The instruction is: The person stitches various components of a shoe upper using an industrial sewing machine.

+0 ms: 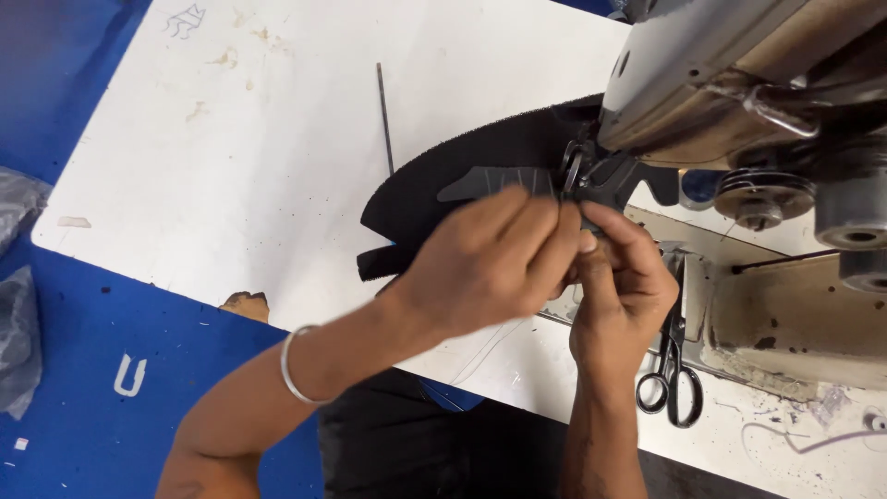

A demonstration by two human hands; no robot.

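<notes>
Taking the sewing machine's presser foot [575,176] as the landmark, the nearest things to the wearer are the two forearms, the left one ringed by a thin metal bangle [294,365]. The black scissors [671,374] lie on the white table [231,157] on the near side of the foot and a little to its right, apart from both hands.

Closer in, the right hand [624,296] sits just on the near side of the foot, thumb raised, fingers curled under; what it grips is hidden, so whether it pinches the work or only steadies it cannot be told. The left hand [490,263] overlaps it, just left of the foot, fingertips pinched together at the edge of the dark shaped piece [504,183], which lies on the black fabric panel [434,180] and runs under the foot.

Beyond the foot rises the grey machine head [702,74]; a thin dark rod [383,115] lies on the table well to the left.

The chief risk is judged to be the fingertips: both hands crowd right up to the foot, so any start of the machine could catch them. A loose pinch could also let the shaped piece slide off line on the panel. The needle itself cannot be made out.
</notes>
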